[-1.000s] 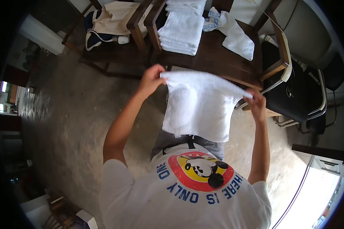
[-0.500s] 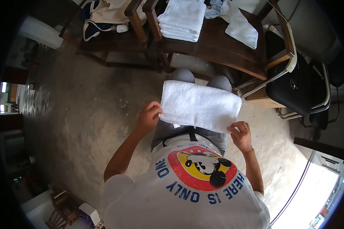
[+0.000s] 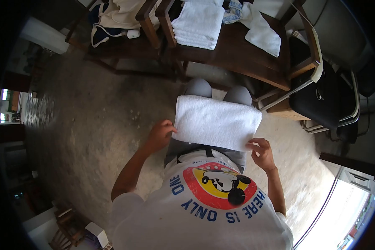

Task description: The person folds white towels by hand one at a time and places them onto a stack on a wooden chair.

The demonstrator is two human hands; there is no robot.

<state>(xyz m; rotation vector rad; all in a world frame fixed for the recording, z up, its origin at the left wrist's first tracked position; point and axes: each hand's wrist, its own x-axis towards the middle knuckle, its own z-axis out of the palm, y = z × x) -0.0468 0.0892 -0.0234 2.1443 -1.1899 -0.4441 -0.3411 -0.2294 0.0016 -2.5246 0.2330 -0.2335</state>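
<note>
A white towel, doubled over into a wide rectangle, lies across my thighs just below the grey-covered knees. My left hand is at the towel's lower left edge, its fingers closed on the cloth's border. At the lower right corner, my right hand pinches the edge between thumb and fingers. Beyond the knees, a stack of folded white towels rests on a dark wooden bench. A loose white cloth lies to the right of that stack, beside a blue-and-white patterned cloth.
Left of the bench is a wooden chair holding a cream cloth and a dark blue item. Black chairs with metal frames stand at the right, near a cardboard box. A small wooden chair is at the lower left.
The towel, earlier held up stretched between both hands, has come down onto my thighs and is doubled over. Both hands have moved lower, towards my body.
</note>
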